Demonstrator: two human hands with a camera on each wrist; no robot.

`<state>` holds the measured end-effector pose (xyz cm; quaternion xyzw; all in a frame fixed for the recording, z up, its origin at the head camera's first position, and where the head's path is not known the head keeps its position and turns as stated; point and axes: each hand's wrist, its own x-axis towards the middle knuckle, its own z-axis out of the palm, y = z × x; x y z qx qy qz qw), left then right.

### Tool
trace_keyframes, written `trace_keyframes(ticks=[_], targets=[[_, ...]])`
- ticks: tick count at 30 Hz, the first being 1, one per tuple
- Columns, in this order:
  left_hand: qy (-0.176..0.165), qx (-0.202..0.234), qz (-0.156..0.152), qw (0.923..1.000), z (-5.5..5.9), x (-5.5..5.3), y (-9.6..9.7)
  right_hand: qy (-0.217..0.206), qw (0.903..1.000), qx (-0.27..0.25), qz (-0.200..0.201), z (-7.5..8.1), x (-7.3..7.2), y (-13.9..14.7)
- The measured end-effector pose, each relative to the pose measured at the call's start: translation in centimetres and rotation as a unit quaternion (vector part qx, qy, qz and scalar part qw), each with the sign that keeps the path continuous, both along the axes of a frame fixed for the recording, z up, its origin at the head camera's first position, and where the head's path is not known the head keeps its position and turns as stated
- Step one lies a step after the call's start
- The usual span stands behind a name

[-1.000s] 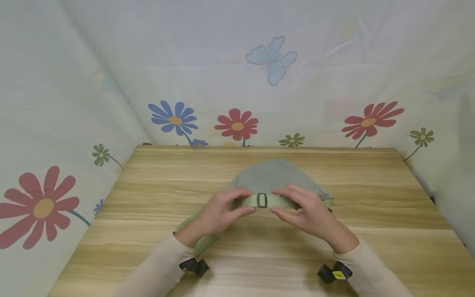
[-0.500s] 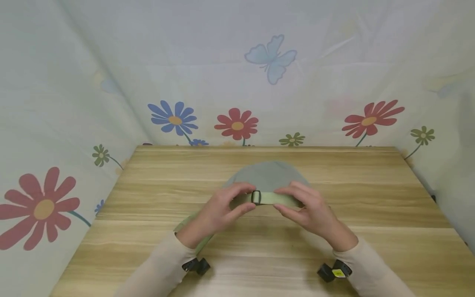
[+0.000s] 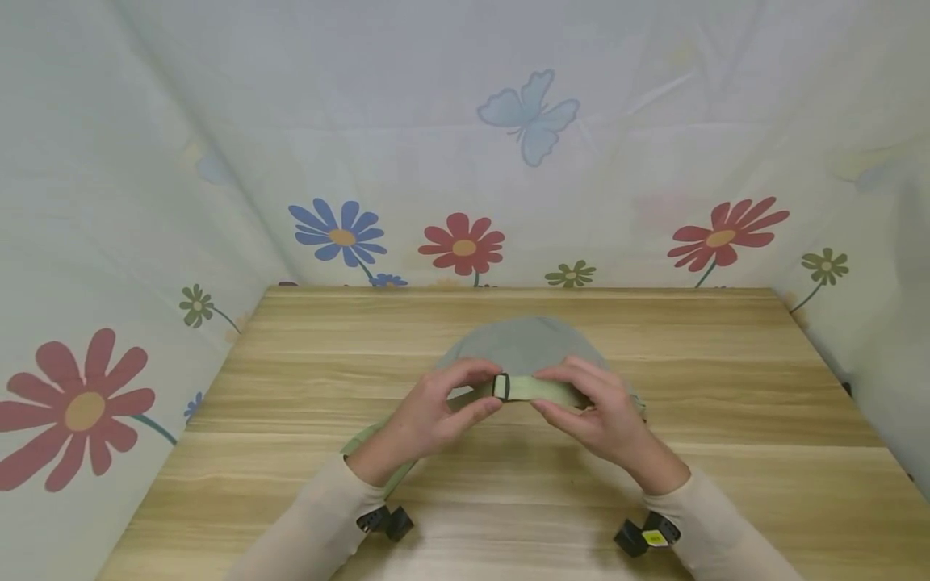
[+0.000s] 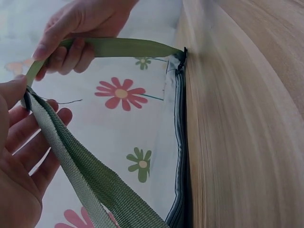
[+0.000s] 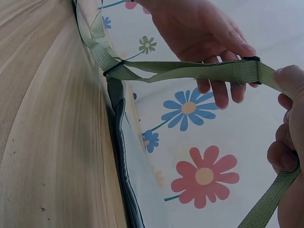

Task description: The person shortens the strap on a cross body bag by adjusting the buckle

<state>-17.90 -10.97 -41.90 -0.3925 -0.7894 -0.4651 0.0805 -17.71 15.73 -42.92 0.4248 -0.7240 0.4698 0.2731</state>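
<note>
A flat grey bag (image 3: 534,343) with a rounded far edge lies on the table, its zipped edge (image 4: 179,137) visible in the left wrist view. Its green webbing strap (image 3: 534,389) is raised between the two hands. My left hand (image 3: 425,411) pinches the black slider buckle (image 3: 501,386) between thumb and index finger, its other fingers spread behind. A short span to the right, my right hand (image 3: 610,415) pinches the strap, which runs through its curled fingers (image 5: 282,152). In the right wrist view, doubled webbing (image 5: 190,71) leads from the slider to a second black fitting (image 5: 114,69) at the bag's end.
A wood-grain table (image 3: 472,516) spans the workspace. Behind it and along both sides hangs a pale curtain (image 3: 407,105) printed with flowers and a butterfly. Black wrist cameras (image 3: 385,523) sit at both cuffs.
The slider has shifted left along the raised strap, from midway between the hands to the left fingertips. Both hands stay at nearly the same place, still pinching.
</note>
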Motion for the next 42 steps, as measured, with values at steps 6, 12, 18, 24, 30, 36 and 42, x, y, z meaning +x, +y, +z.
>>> trace_keyframes(ticks=[6, 12, 18, 24, 30, 36, 42], targets=[[-0.031, 0.008, -0.003, 0.9995, 0.1, 0.2, 0.0, 0.006, 0.9999, -0.011, 0.011, -0.1, 0.0, -0.4], [-0.032, 0.024, -0.012, 0.9991, 0.0, 0.2, 0.0, -0.002, 0.9999, -0.004, 0.011, -0.1, -0.1, -0.6], [-0.049, 0.028, -0.014, 0.9983, -0.1, 0.2, 0.0, -0.003, 0.9999, 0.007, 0.009, -0.1, -0.2, -0.6], [-0.055, 0.027, -0.030, 0.9977, -0.1, 0.1, 0.1, 0.003, 0.9996, 0.026, 0.013, -0.1, -0.2, -1.1], [-0.052, 0.020, -0.024, 0.9981, 0.1, 0.3, -0.1, -0.024, 0.9975, 0.067, 0.002, -0.1, 0.0, -0.9], [-0.043, 0.024, 0.001, 0.9988, 0.0, 0.3, -1.0, -0.023, 0.9955, 0.090, -0.020, -0.3, -0.2, 0.4], [-0.053, 0.042, -0.011, 0.9976, -0.4, 0.0, -1.2, -0.010, 0.9947, 0.099, -0.025, 0.0, -0.2, 0.9]])
